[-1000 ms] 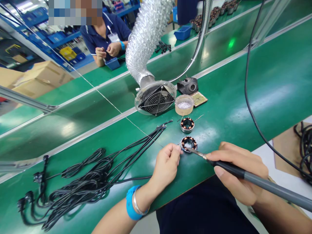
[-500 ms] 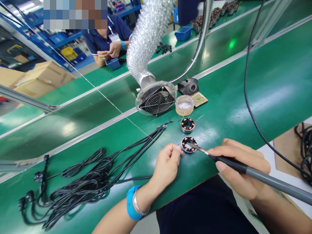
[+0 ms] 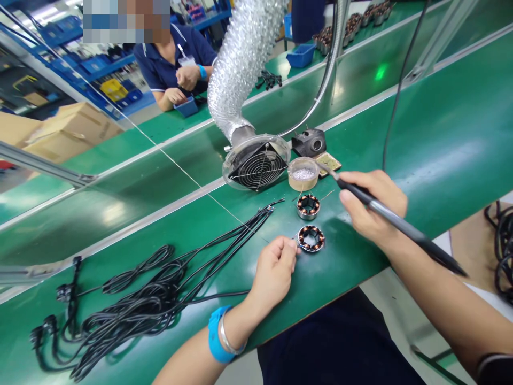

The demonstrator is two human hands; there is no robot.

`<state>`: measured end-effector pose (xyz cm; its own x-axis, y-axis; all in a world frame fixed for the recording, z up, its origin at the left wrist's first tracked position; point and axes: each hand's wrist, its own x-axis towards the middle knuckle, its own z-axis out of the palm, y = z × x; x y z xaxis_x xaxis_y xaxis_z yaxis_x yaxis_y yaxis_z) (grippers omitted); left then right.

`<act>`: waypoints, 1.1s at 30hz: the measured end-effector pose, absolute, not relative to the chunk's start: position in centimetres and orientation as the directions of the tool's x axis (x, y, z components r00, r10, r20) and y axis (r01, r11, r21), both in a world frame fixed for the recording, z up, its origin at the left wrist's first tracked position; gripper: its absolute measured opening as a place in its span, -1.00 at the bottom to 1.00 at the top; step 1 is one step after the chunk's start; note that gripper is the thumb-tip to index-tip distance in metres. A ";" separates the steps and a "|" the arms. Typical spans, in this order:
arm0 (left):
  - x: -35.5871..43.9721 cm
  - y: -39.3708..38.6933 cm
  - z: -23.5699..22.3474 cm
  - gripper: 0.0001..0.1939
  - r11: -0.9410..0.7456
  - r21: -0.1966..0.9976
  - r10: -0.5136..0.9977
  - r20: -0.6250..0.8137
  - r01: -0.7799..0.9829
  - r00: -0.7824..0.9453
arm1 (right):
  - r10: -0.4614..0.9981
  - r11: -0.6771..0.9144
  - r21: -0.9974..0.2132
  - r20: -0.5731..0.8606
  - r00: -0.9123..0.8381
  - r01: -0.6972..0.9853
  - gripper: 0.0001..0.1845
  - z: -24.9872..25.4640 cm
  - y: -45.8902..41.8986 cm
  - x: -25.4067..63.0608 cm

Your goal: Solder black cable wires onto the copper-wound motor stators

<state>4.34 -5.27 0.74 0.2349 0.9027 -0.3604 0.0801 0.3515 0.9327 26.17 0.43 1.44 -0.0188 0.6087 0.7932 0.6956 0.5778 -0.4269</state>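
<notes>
My left hand (image 3: 276, 267) is closed in a pinch at the left rim of the nearer copper-wound motor stator (image 3: 311, 239), holding a thin wire whose end is mostly hidden by the fingertips. A black cord runs under this wrist. My right hand (image 3: 374, 206) grips a soldering iron (image 3: 371, 200) like a pen. Its tip lies over the left side of the small tip-cleaning sponge tray (image 3: 331, 163), close to the rim of a round tub (image 3: 303, 182) with silvery bits inside. A second stator (image 3: 308, 207) sits just behind the nearer one.
Black power cords (image 3: 140, 305) with plugs lie bundled at left. Behind the stators stand a fume extractor fan (image 3: 260, 166) on a silver duct (image 3: 244, 64) and a black iron holder (image 3: 309, 143). A co-worker (image 3: 176, 69) sits across the bench beside a blue bin (image 3: 186, 107).
My right hand has carried the soldering iron up and away from the nearer stator to the sponge tray. My left hand stays in place. The co-worker's one hand has lowered to the blue bin.
</notes>
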 end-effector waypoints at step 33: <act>1.5 -3.9 0.1 -0.48 0.506 0.862 0.829 -0.490 0.011 0.271 | 0.676 0.732 -0.581 0.684 -0.274 0.355 -0.58 -1.4 -3.8 21.2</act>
<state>1.54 -3.87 0.14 0.2713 0.8287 -0.4896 0.0109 0.5060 0.8625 21.15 -3.78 -1.37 -0.2742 0.6758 0.6842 0.3547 0.7324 -0.5812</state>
